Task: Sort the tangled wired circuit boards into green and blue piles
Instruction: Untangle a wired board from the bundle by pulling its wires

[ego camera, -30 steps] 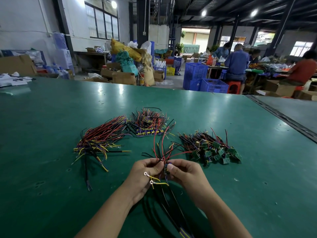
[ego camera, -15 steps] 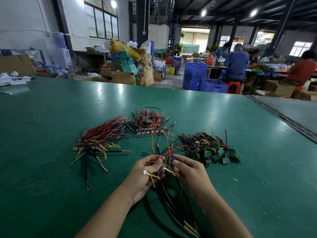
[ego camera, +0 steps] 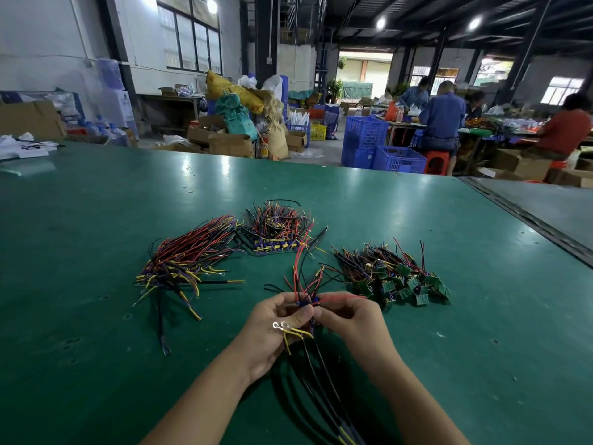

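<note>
Blue plastic peeks out between the fingertips: the tangled bundle [ego camera: 305, 305] is up off the green desk [ego camera: 96, 364], close to the person and just left of the green-board pile [ego camera: 401, 285]. Red wires fan upward from it, black leads trail down toward the camera, and two yellow leads end in silver ring terminals [ego camera: 279, 324]. The left hand [ego camera: 276, 329] has its grip pinched round the bundle from one side, and the right hand [ego camera: 349, 319] pinches it from the other, fingers curled. Since half a second ago, the two rings have come together side by side on the left hand, where one sat apart nearer the right. One red wire now juts out sideways over the right fingers toward the green boards. The blue-board pile [ego camera: 276, 244] farther back and the long wire heap [ego camera: 183, 268] on the left have not shifted.
</note>
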`<state>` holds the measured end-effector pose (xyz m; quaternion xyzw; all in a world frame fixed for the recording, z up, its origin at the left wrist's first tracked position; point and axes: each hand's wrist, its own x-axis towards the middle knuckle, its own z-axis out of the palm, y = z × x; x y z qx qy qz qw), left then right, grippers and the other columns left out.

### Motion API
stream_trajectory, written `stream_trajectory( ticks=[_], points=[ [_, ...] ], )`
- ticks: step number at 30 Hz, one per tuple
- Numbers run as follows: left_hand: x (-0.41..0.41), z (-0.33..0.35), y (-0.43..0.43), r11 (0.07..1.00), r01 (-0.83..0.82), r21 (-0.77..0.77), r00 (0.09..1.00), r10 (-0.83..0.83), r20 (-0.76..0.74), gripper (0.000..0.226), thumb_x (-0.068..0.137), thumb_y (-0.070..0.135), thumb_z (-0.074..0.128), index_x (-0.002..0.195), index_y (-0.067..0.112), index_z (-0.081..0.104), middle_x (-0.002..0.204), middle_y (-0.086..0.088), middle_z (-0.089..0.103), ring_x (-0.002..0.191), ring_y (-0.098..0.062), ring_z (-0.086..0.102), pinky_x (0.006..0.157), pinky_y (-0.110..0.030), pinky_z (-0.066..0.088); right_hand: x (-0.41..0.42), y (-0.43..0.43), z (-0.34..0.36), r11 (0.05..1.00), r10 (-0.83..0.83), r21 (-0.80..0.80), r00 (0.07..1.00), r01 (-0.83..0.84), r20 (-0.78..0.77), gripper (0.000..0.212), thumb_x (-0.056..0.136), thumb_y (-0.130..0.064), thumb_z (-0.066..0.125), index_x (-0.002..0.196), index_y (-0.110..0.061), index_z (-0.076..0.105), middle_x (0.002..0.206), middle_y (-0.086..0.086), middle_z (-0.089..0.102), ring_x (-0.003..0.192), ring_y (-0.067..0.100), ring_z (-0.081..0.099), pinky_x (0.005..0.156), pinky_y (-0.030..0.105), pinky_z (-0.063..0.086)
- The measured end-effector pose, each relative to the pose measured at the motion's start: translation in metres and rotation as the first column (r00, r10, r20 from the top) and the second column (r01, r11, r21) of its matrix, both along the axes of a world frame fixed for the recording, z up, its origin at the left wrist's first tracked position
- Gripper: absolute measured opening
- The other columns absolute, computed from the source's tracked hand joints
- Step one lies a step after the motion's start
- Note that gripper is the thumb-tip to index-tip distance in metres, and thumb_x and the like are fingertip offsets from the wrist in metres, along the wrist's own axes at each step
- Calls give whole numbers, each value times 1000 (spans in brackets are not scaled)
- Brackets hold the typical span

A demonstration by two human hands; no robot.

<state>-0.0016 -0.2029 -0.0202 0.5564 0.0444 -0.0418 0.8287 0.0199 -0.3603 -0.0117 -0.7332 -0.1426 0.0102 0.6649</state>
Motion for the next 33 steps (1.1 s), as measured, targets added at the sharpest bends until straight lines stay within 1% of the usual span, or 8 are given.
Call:
stream_trajectory(
  ticks=[5,9,13,15,19,24,28,33],
  points=[
    [0,3,2,999,-25,-46,1000,25,-16,32,67,12,74,96,0,69,77,-9,72,63,-13,68,55,-21,55,1,-3,-1,988,53,-149,994,-39,92,40,87,3,63,96,-34,73,104,-12,74,100,4,67,92,29,52],
    [2,5,1,993,-35,-111,997,27,-73,29,68,13,73,93,0,66,68,-5,67,53,-8,62,51,-19,54,1,-4,-4,950,166,-292,970,-108,180,66,77,10,63,116,-42,59,114,-6,60,99,4,60,85,24,54],
    [-1,6,-4,994,-6,-110,997,-3,-81,26,67,14,73,89,2,65,63,-6,65,48,-11,60,46,-23,54,-2,5,-12,926,215,-343,967,-157,138,76,67,-27,79,135,-34,46,130,-10,53,112,14,60,96,35,52],
    [-3,5,-6,996,11,-87,997,-17,-70,32,68,15,74,94,-1,63,69,-11,66,51,-17,62,45,-27,55,-3,10,-14,949,211,-254,975,-185,77,85,58,-40,85,132,-45,43,125,-13,58,103,11,65,91,35,55],
    [-4,3,-9,999,13,-43,996,-17,-90,32,70,19,76,93,2,62,74,-15,65,51,-18,61,46,-24,52,-3,12,-15,965,191,-191,981,-181,40,77,62,-41,86,127,-48,45,113,-12,68,85,4,66,87,36,55],
    [-3,0,-8,994,31,103,997,-23,-76,16,91,17,65,75,16,66,54,5,48,42,-4,37,38,-16,28,-7,12,-9,979,202,7,979,-203,28,46,74,-28,77,117,-26,60,93,-9,71,82,5,63,76,20,52],
    [-3,5,-10,992,-74,99,995,80,-56,24,96,27,56,79,11,64,53,5,39,35,-3,27,34,-14,23,-3,10,-4,1000,8,-10,995,-7,98,18,82,-22,72,100,-24,69,86,-8,73,80,5,64,71,16,49],
    [1,11,-4,977,-198,-86,968,181,-174,43,98,45,44,73,11,53,49,4,36,36,-7,31,36,-17,31,6,6,-8,982,-128,132,989,137,-79,36,86,2,65,113,-22,64,75,0,68,71,7,63,67,21,50]
  ],
)
